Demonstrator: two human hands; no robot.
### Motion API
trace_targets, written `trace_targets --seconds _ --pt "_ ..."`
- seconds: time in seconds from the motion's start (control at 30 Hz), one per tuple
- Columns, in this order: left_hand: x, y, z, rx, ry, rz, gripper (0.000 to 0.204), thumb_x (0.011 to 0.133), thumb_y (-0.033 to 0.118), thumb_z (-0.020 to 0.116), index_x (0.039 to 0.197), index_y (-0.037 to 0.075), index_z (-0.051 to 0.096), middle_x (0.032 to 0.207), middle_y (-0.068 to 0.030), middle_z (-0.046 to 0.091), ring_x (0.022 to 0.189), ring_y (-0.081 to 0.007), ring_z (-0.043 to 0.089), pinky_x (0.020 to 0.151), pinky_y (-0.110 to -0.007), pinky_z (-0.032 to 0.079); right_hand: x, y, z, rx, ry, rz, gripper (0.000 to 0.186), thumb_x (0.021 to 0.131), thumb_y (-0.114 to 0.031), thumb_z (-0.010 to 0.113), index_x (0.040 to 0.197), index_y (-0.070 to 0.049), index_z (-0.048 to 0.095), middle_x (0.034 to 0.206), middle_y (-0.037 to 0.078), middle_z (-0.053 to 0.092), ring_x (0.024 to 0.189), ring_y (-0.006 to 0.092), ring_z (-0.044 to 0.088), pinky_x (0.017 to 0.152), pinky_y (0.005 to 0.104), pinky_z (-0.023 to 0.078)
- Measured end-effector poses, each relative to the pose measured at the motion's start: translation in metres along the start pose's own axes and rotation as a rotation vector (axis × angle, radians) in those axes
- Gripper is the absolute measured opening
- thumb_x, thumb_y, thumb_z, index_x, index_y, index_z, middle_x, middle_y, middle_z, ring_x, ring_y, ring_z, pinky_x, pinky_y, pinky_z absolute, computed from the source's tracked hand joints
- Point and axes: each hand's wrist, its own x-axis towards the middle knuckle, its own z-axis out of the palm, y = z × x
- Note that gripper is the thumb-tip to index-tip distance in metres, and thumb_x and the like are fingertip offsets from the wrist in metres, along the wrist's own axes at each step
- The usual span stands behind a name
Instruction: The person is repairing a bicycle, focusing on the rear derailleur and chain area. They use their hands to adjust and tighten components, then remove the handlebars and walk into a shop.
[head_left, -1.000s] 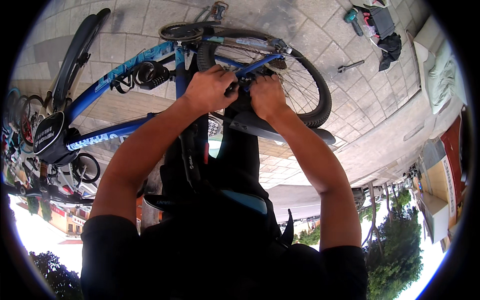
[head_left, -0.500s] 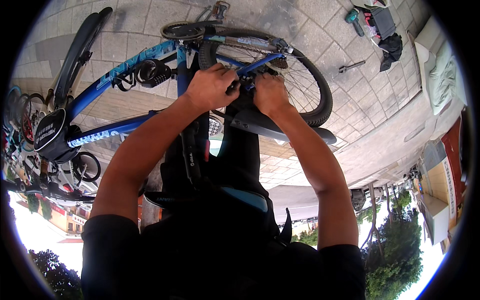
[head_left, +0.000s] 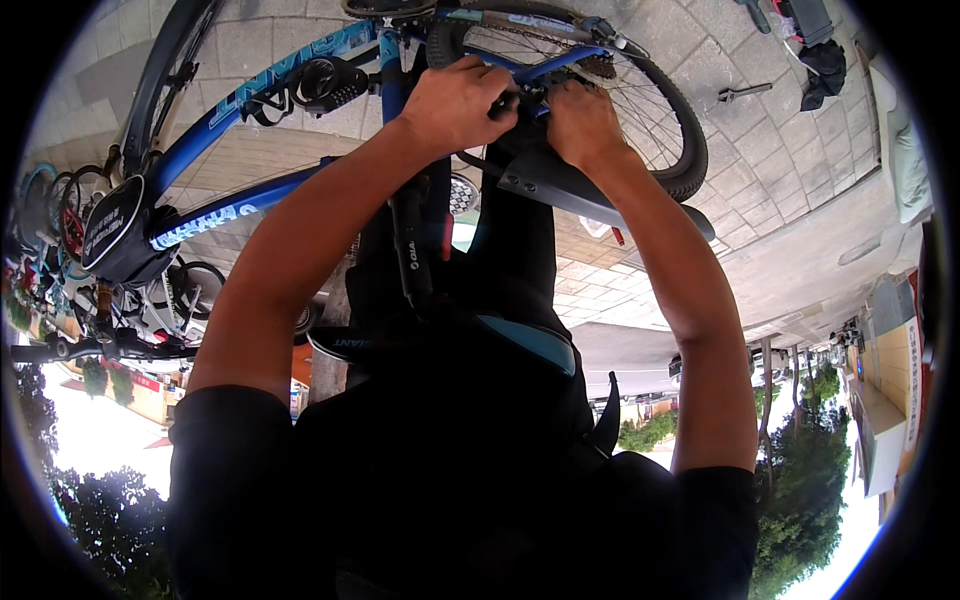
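Observation:
A blue bicycle frame (head_left: 182,151) lies tipped across my lap. My left hand (head_left: 459,108) is closed beside the frame near the rear wheel, fingers curled round a small dark part I cannot make out. Just right of it, my right hand (head_left: 582,125) is closed too, fingertips on small dark fittings under the blue stay (head_left: 565,62); what they grip is hidden. The rear tire (head_left: 688,140) arcs behind my right hand. A dark mudguard (head_left: 620,205) runs below my hands, and a black seat post (head_left: 410,250) points down toward me.
An adjustable wrench (head_left: 745,92) lies on the paving at upper right, near a black bag (head_left: 825,70) and a dark case (head_left: 805,20). Several other bicycles (head_left: 195,295) stand at the left. A pale sack (head_left: 905,150) sits at the right edge.
The whole scene has shifted up and rightward in the picture. Both hands remain at the same part of the bicycle, with little change in their grip.

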Motion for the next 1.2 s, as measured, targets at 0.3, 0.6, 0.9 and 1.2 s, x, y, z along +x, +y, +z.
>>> trace_targets --seconds 0.3,0.6,0.9,1.2 --pt "-0.003 0.003 0.001 0.008 -0.023 -0.029 0.018 0.08 0.026 0.077 0.088 0.013 0.068 0.079 -0.0053 0.073 0.087 -0.0246 0.073 0.066 -0.039 0.061 0.015 0.013 -0.02 0.389 -0.371 0.243 0.034 0.091 -0.026 0.069 0.106 0.004 0.074 0.117 0.028 0.072 0.113 0.0446 0.068 0.102 0.0504 0.054" --pt "0.001 0.004 -0.003 0.011 -0.094 0.005 0.018 0.083 0.022 0.079 0.094 0.01 0.072 0.084 -0.005 0.073 0.093 -0.0262 0.071 0.073 -0.04 0.062 -0.01 -0.002 -0.02 0.132 -0.075 0.074 0.026 0.085 -0.019 0.07 0.101 0.001 0.073 0.106 0.023 0.072 0.107 0.04 0.07 0.098 0.0489 0.055" --pt "0.018 0.01 -0.001 0.151 -0.191 0.017 0.016 0.095 0.023 0.07 0.104 0.012 0.075 0.09 -0.0058 0.074 0.095 -0.0271 0.068 0.086 -0.044 0.054 -0.03 0.024 -0.018 0.495 -0.069 0.401 0.042 0.087 -0.037 0.069 0.097 0.004 0.073 0.106 0.032 0.072 0.106 0.0465 0.069 0.097 0.0497 0.054" --pt "0.009 0.023 -0.002 0.336 -0.323 0.046 0.021 0.091 0.024 0.073 0.104 0.008 0.07 0.106 -0.0107 0.069 0.11 -0.0311 0.064 0.086 -0.046 0.055 -0.04 0.022 0.0 0.598 0.036 0.436 0.039 0.088 -0.037 0.069 0.097 0.001 0.075 0.104 0.031 0.072 0.104 0.0482 0.069 0.095 0.0509 0.055"
